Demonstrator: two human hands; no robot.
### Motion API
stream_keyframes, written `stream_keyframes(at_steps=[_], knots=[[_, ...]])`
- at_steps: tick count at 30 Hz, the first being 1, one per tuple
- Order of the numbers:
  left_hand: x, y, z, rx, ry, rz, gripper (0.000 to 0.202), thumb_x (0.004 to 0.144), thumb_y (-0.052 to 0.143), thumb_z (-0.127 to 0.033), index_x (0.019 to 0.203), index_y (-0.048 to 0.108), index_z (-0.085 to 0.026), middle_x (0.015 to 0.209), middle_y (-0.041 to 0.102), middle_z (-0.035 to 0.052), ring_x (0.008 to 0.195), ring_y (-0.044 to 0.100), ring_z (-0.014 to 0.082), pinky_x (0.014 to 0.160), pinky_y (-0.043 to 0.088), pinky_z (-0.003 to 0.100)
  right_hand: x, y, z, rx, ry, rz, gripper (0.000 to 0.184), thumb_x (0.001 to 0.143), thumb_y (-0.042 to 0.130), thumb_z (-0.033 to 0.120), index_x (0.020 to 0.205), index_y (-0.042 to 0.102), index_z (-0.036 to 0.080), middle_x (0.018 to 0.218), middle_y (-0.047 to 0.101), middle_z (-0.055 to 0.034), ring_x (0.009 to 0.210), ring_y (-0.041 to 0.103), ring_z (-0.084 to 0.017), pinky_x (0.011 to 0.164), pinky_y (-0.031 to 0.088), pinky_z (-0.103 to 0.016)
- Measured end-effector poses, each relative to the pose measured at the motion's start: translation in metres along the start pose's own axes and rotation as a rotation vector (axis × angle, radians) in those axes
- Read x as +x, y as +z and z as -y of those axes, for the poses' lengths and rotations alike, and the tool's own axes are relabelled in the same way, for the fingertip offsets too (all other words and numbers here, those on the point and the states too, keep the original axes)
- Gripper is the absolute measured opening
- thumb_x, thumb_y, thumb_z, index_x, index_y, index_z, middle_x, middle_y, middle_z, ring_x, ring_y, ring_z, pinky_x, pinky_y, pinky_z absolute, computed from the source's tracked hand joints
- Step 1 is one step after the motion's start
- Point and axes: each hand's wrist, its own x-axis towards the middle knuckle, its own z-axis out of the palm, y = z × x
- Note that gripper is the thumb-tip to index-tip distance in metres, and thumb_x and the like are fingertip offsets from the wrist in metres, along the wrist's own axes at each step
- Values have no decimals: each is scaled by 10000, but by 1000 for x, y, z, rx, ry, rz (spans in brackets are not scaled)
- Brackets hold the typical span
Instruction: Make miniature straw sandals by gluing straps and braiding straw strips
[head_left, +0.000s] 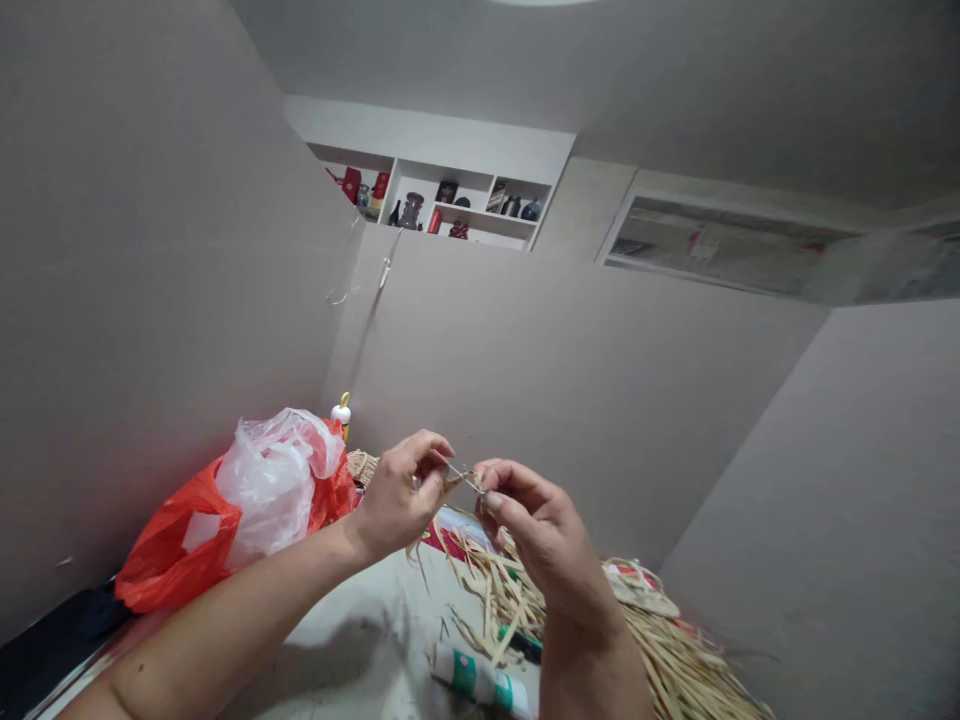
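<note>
A thin pale strand point(466, 478) is stretched between my two hands above the table. My left hand point(397, 497) pinches one end between thumb and curled fingers. Close by on the other side, my right hand point(541, 530) grips it with thumb and forefinger. A small twist or crossing shows in the gap between the fingertips, too fine to make out. Below and behind my right hand lies a loose heap of dry straw-coloured strips point(517, 592), partly hidden by that hand and wrist.
A red plastic bag point(176, 540) with a clear bag point(274, 480) stands at left. A white-capped bottle point(341, 412) is behind it. On the white table point(352, 640) lies a green-and-white roll point(480, 680). More strips point(675, 650) spread right. Wall shelves point(480, 215) hold ornaments.
</note>
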Motion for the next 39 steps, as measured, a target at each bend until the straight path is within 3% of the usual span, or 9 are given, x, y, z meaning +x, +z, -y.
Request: stream_keyframes(at_steps=[6, 10, 13, 18, 23, 26, 31, 35, 39], knots=[[12, -5, 13, -418, -306, 55, 112, 783, 575, -195, 889, 547, -170, 726, 577, -12, 582, 568, 86, 565, 463, 220, 1, 0, 2, 246, 23, -79, 121, 715, 693, 234, 710, 586, 177, 753, 560, 11, 496, 486, -65, 398, 391, -174], [26, -18, 21, -524, -503, 12, 295, 811, 583, -403, 981, 591, -161, 975, 645, 79, 628, 590, 89, 520, 457, 206, -2, -9, 11, 236, 81, -248, 142, 671, 709, 231, 688, 579, 176, 636, 574, 27, 484, 516, -75, 404, 397, -164], [26, -20, 11, -509, -514, 188, 378, 797, 589, -486, 967, 631, -151, 987, 662, 100, 617, 556, 84, 474, 414, 185, 0, -12, 13, 117, 149, -319, 158, 658, 701, 245, 690, 565, 171, 543, 562, 40, 457, 521, -78, 403, 390, -161], [18, -15, -14, -534, -515, 478, 272, 670, 750, -316, 833, 625, -137, 814, 686, 49, 656, 592, 103, 540, 427, 189, 22, 6, 22, -139, 159, -144, 73, 688, 622, 201, 697, 580, 143, 529, 567, 35, 442, 495, -64, 421, 400, -170], [26, -28, -12, -441, -481, 307, 193, 689, 735, -292, 740, 641, -132, 578, 621, -16, 446, 498, 55, 442, 384, 171, 29, 7, 59, -377, 204, -60, 114, 743, 556, 176, 846, 591, 142, 679, 620, -4, 538, 564, -91, 461, 433, -192], [33, -32, -6, -474, -454, 218, 188, 685, 740, -288, 770, 675, -133, 614, 660, 9, 465, 540, 69, 436, 414, 169, -15, -10, 78, -677, 245, -94, 217, 798, 527, 204, 1003, 587, 160, 716, 627, -7, 566, 556, -96, 516, 430, -211], [32, -31, -7, -460, -450, 164, 238, 655, 772, -308, 801, 706, -132, 638, 678, 31, 474, 575, 82, 440, 459, 173, -151, -40, 78, -1227, 585, 33, 182, 846, 469, 275, 799, 618, 183, 659, 605, -16, 580, 518, -127, 550, 371, -240], [27, -28, -10, -455, -472, 193, 241, 646, 777, -317, 800, 712, -143, 638, 684, 37, 467, 587, 99, 430, 466, 189, -242, -50, 65, -1348, 944, 27, 233, 856, 423, 298, 747, 603, 199, 705, 645, -46, 618, 564, -165, 579, 371, -256], [24, -25, -13, -438, -472, 214, 248, 634, 790, -323, 807, 719, -161, 606, 665, 22, 496, 599, 103, 454, 468, 181, -289, -41, 53, -1268, 1034, -10, 184, 789, 508, 289, 917, 621, 221, 925, 672, -72, 828, 611, -203, 701, 402, -259]])
